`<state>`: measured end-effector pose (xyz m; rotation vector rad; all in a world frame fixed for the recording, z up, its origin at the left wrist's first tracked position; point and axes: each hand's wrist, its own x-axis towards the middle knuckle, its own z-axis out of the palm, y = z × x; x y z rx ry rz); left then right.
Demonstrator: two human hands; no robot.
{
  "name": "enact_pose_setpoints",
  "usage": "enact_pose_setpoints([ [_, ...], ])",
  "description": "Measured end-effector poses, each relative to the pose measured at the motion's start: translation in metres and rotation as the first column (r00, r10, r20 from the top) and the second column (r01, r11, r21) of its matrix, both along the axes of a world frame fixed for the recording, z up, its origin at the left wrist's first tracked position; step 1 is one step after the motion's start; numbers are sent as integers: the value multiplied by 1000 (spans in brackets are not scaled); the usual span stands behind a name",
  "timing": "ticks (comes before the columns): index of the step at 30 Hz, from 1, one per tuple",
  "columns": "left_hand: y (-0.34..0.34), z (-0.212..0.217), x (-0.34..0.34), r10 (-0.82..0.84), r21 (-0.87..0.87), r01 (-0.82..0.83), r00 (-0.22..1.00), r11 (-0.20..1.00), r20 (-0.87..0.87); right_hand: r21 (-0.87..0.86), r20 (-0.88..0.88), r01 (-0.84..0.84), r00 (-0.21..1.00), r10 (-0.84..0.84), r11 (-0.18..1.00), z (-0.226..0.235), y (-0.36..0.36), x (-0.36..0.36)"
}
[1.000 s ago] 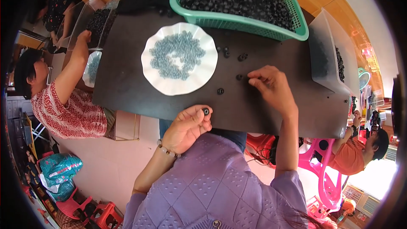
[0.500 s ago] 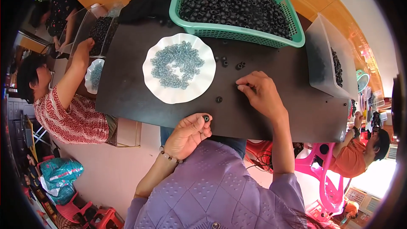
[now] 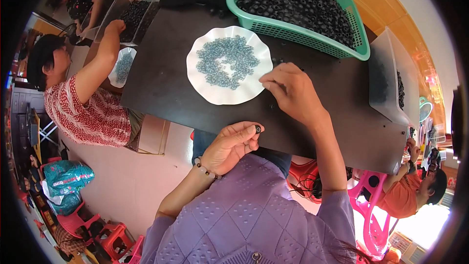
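Observation:
My left hand (image 3: 228,147) is closed near the table's front edge. Between its thumb and fingers sits a small black hollow bead (image 3: 258,129), its round opening facing up. Over the right rim of a white scalloped plate (image 3: 197,89) is my right hand (image 3: 296,95), thumb and forefinger pinched together. Anything between those fingertips is too small to make out. Many tiny clear bluish beads (image 3: 220,51) lie spread over the plate. A few loose black pieces (image 3: 278,61) rest on the table beside the plate, partly hidden by my right hand.
A green basket (image 3: 297,36) heaped with black pieces stands at the back. A translucent bin (image 3: 386,80) is at the right end of the dark table (image 3: 171,93). On the left, a person (image 3: 93,98) reaches into another bin (image 3: 139,12); another person (image 3: 405,190) sits at right.
My right hand has moved from the bare table to the plate's right rim. My left hand still holds the black bead. The whole view has shifted and tilted slightly.

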<state>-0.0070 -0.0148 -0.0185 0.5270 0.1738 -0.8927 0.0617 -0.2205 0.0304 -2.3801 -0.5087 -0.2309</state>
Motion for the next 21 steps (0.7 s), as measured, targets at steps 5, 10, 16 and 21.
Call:
enact_pose_setpoints([
  [5,5,4,-2,28,-8,-28,1000,1000,-2,-127,77,15,997,-5,992,0,8,19],
  [10,15,2,-1,58,-32,-58,998,998,1,-121,-22,91,995,-94,988,13,-7,1],
  [16,9,2,0,48,-28,-48,999,998,-1,-69,-255,123,957,-137,990,4,-7,-44],
  [21,7,1,0,28,-14,-28,1000,1000,-7,-140,-174,160,967,-184,977,-6,-5,-47],
])
